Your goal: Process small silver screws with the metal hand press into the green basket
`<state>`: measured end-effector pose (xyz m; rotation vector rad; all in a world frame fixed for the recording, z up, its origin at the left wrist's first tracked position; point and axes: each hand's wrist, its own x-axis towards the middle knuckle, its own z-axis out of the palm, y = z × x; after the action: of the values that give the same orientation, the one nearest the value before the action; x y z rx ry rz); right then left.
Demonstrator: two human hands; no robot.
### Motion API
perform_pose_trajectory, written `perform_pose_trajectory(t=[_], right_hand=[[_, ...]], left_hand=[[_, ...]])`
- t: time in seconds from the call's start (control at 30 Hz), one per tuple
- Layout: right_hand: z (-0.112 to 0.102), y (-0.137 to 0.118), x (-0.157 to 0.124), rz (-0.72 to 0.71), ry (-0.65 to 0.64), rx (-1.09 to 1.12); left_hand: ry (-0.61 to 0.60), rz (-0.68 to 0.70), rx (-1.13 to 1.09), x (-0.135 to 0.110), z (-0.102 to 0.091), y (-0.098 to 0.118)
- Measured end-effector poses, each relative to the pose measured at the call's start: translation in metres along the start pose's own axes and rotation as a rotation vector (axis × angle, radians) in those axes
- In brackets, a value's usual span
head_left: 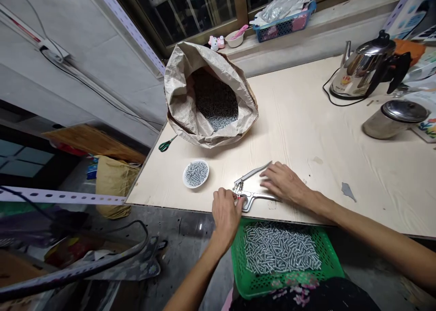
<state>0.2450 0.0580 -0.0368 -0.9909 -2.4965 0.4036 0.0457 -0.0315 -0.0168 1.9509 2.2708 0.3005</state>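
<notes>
Silver spring-loaded hand pliers (250, 195) lie at the table's front edge with their two handles spread apart to the right. My left hand (225, 213) is closed at the jaw end, thumb and fingers pinched together there; what sits between the fingertips is too small to make out. Over the handles, my right hand (286, 183) has its fingers stretched out and apart, not wrapped around either handle. A small white bowl (185, 180) of short silver metal pieces stands left of the pliers. Below the table edge, a green basket (242, 274) holds many similar pieces.
A large open paper sack (179, 97) with metal pieces stands at the back. Green-handled scissors (164, 146) lie at the left edge. To the right are a kettle (361, 70) and a metal canister (384, 122). A blue basket (286, 27) sits on the window sill.
</notes>
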Motion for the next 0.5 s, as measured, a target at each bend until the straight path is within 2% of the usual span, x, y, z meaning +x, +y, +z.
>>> perform_pose_trajectory(t=[0.1, 0.17, 0.23, 0.3, 0.4, 0.5], right_hand=[[0.011, -0.015, -0.013, -0.079, -0.052, 0.023], [0.023, -0.016, -0.015, -0.099, -0.036, -0.020], [0.032, -0.010, -0.012, -0.093, 0.009, -0.078], [0.036, 0.000, -0.007, -0.081, 0.048, -0.118], [0.033, 0.014, -0.002, -0.053, 0.065, -0.116], [0.030, 0.021, -0.003, -0.016, 0.069, -0.084]], left_hand=[[-0.215, -0.117, -0.047, 0.016, -0.005, -0.011], [-0.359, -0.170, -0.133, 0.028, -0.007, -0.015], [-0.426, -0.187, -0.164, 0.035, -0.012, -0.016], [-0.344, -0.139, -0.110, 0.034, -0.021, -0.015], [-0.159, 0.021, -0.065, 0.015, -0.037, -0.008], [-0.228, 0.180, -0.171, -0.008, -0.046, -0.005]])
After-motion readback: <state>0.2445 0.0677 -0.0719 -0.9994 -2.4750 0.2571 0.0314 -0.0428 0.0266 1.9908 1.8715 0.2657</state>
